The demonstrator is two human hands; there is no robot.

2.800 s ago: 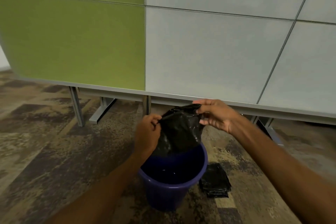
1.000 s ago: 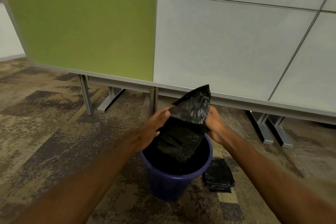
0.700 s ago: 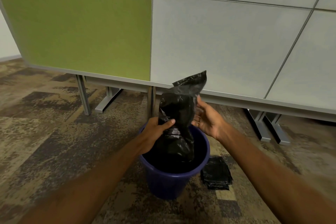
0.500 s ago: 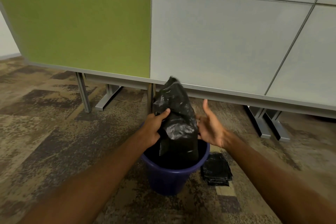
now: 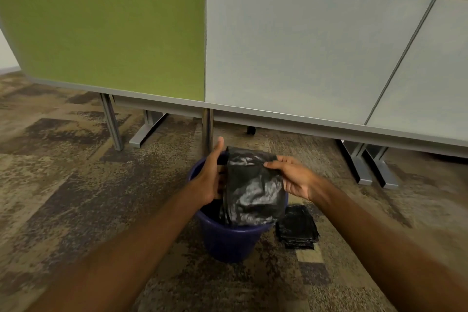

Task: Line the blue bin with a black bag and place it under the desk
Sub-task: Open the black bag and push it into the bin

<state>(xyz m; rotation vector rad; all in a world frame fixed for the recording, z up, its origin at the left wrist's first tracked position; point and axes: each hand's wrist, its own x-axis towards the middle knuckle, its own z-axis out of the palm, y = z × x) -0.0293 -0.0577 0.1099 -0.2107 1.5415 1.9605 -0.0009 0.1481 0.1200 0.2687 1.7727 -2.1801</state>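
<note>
1. Head view: no writing is legible. Left hand (image 5: 211,175) and right hand (image 5: 295,177) each grasp the bag (image 5: 253,189), which hangs into the bin (image 5: 228,238) on carpet.
2. Folded bags (image 5: 297,232) lie just right of it; a post (image 5: 207,132) stands behind it under the partition (image 5: 278,45).

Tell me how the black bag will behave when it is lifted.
Likely floppy: the bag sags in creases between the left hand and right hand. Probably light, since fingertips hold it. Its glossy film may be slippery.
</note>
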